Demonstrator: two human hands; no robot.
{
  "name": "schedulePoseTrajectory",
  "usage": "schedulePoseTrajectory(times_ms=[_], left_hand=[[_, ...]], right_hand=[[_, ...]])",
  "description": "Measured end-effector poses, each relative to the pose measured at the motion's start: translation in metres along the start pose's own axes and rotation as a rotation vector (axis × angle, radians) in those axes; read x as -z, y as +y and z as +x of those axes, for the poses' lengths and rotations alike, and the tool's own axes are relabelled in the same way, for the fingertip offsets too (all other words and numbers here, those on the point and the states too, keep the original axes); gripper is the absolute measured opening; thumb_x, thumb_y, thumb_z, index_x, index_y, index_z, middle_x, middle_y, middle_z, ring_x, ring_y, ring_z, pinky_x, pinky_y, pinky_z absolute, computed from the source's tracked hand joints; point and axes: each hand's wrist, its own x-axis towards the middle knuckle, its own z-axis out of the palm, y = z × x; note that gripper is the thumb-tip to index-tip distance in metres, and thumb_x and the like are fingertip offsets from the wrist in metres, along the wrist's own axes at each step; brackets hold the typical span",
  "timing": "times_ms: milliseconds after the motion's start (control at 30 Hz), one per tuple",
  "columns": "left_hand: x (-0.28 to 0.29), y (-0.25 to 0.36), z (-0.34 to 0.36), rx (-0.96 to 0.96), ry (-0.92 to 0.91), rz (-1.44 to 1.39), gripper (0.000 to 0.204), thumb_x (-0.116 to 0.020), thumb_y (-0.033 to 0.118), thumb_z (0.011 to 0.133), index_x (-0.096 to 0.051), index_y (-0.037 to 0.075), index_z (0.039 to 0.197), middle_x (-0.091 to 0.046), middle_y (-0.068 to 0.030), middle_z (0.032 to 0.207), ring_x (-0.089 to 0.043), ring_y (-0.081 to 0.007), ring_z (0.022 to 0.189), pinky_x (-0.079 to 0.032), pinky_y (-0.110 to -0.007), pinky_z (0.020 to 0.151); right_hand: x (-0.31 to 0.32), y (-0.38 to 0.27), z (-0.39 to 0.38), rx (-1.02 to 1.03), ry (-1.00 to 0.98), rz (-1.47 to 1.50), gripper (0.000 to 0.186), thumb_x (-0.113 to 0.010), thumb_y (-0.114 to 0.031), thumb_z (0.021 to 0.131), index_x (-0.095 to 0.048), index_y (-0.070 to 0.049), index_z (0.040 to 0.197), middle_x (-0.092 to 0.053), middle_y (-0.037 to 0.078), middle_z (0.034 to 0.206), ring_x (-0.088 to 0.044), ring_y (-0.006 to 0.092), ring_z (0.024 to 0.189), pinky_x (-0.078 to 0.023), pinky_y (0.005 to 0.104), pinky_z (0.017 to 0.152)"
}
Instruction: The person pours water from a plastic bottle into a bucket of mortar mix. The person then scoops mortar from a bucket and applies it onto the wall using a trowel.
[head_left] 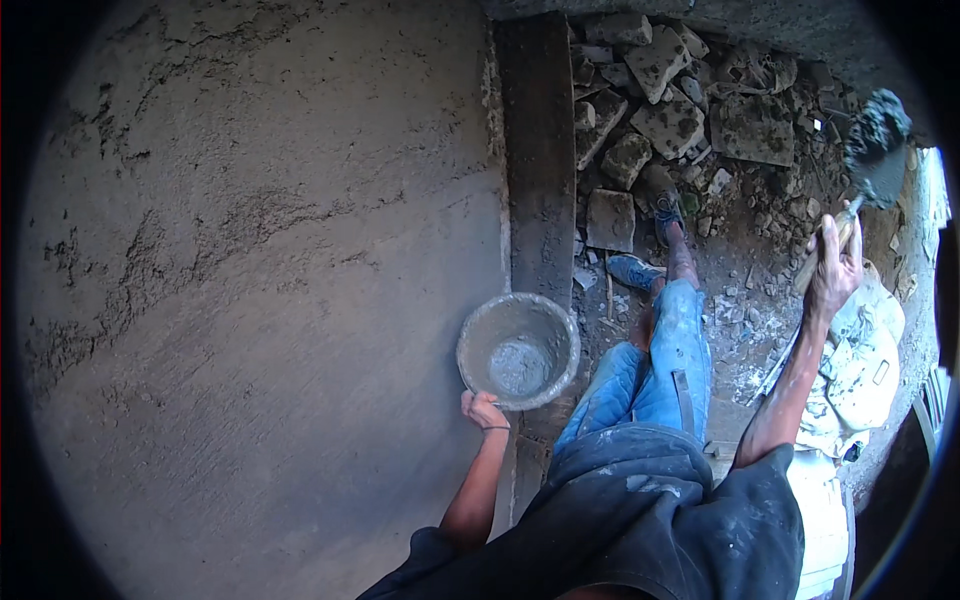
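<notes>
My left hand [484, 411] grips the near rim of a round, mortar-crusted bucket [567, 335], which is tilted so that its inside shows. A little wet grey mortar [520, 366] lies at its bottom. Out to the far right, my right hand [836, 272] is closed round the wooden handle of a trowel [884, 180]. A lump of dark wet mortar [878, 122] sits on the trowel's blade. The bucket is beside a grey plastered wall [300, 330], whose upper left part is rough and pitted.
A dark upright board [538, 150] runs along the wall's edge. Broken slabs and stones [665, 120] cover the ground ahead of my feet, with smaller rubble around. White dusty sacks [860, 370] lie to the right, below my right forearm.
</notes>
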Motion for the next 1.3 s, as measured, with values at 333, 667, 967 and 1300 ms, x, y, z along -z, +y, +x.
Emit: schedulePoseTrajectory(times_ms=[333,667,967,1300], left_hand=[[0.025,-0.001,-0.037,0.083,-0.082,-0.253,0.015,-0.048,0.008,0.052,-0.036,0.007,0.061,-0.035,-0.001,0.065,-0.039,-0.0174,0.066,-0.036,-0.031,0.063],[-0.034,0.046,-0.03,-0.173,-0.152,-0.156,0.018,-0.048,0.014,0.056,-0.033,0.004,0.059,-0.034,-0.0043,0.063,-0.036,-0.0208,0.062,-0.033,-0.033,0.057],[-0.069,0.166,-0.019,-0.421,-0.338,-0.252,0.012,-0.045,0.005,0.057,-0.035,0.004,0.065,-0.037,0.0012,0.066,-0.035,-0.0124,0.059,-0.031,-0.027,0.053],[-0.071,0.227,0.007,-0.553,-0.503,-0.444,0.017,-0.045,0.007,0.056,-0.048,-0.003,0.07,-0.05,-0.0032,0.068,-0.041,-0.0079,0.055,-0.034,-0.021,0.052]], right_hand=[[-0.271,0.085,-0.301,0.537,-1.036,-0.356,0.028,-0.058,-0.013,0.08,-0.06,0.002,0.104,-0.061,0.016,0.075,-0.061,0.0294,0.064,-0.05,0.0429,0.057],[-0.091,0.065,-0.184,-0.029,-0.899,-0.385,0.045,-0.07,-0.023,0.084,-0.057,0.002,0.119,-0.063,0.009,0.073,-0.058,0.0115,0.062,-0.049,0.0279,0.056],[-0.134,-0.018,-0.13,0.547,-1.644,-0.993,0.033,-0.05,-0.013,0.09,-0.05,0.003,0.118,-0.062,0.022,0.081,-0.065,0.0342,0.072,-0.053,0.0426,0.063],[-0.164,0.0,-0.213,0.672,-1.739,-0.804,0.036,-0.049,-0.002,0.083,-0.048,0.018,0.113,-0.061,0.019,0.08,-0.065,0.0274,0.073,-0.055,0.0319,0.061]])
